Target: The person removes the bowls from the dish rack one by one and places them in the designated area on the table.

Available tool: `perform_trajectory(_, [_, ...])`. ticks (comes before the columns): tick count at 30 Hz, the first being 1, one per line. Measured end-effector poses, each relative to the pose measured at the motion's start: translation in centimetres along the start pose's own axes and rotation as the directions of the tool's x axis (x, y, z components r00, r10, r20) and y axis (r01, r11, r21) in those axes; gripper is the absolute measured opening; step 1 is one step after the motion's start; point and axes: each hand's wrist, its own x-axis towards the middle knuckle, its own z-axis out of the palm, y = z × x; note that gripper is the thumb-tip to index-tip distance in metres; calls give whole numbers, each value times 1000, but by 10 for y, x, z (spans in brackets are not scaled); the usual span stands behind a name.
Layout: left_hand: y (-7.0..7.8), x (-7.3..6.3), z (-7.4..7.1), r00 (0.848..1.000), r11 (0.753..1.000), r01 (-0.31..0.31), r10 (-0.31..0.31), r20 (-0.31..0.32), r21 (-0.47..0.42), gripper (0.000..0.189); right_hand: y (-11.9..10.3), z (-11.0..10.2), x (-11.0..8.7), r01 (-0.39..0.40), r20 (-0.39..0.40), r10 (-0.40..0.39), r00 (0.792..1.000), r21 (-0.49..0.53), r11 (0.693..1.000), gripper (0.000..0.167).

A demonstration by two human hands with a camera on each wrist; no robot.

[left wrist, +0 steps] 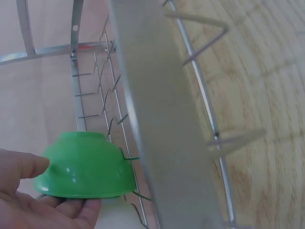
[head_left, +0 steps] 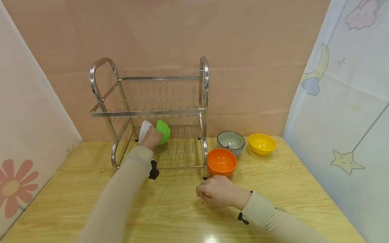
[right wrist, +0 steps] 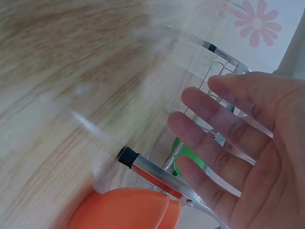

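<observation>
In the lower tier of the metal dish rack, my left hand pinches a green bowl. The left wrist view has the thumb on the outside of this green bowl and the fingers at its rim. A white bowl stands on its side just left of it, partly hidden by the hand. My right hand is over the table in front of the rack's right leg, fingers loosely bent and holding nothing. Nearest to it are stacked orange bowls.
Behind the orange bowls sit a grey bowl with a dark rim and a yellow bowl. The rack's upper tier overhangs the left hand. A wooden table carries everything, with patterned cloth at both sides.
</observation>
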Motion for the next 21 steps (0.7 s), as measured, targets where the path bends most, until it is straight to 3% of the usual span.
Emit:
perform_trajectory(7, [-10,4,-1,996,997,-73,73,-44,10,45,2,0,-1,-4,19,4,1000,14,1000,5])
perform_trajectory(11, [-18,5,-4,996,996,-91,90,-25,-15,44,1,-1,-1,-6,15,6,1000,10,1000,5])
perform_trajectory(16, [-22,3,-11,998,978,-45,54,40,-202,48,0,-4,-3,-13,-1,13,1000,2,1000,5])
perform_trajectory(21, [-14,-2,-14,992,902,-19,72,107,-430,51,-1,-6,-2,-11,5,11,1000,4,1000,5])
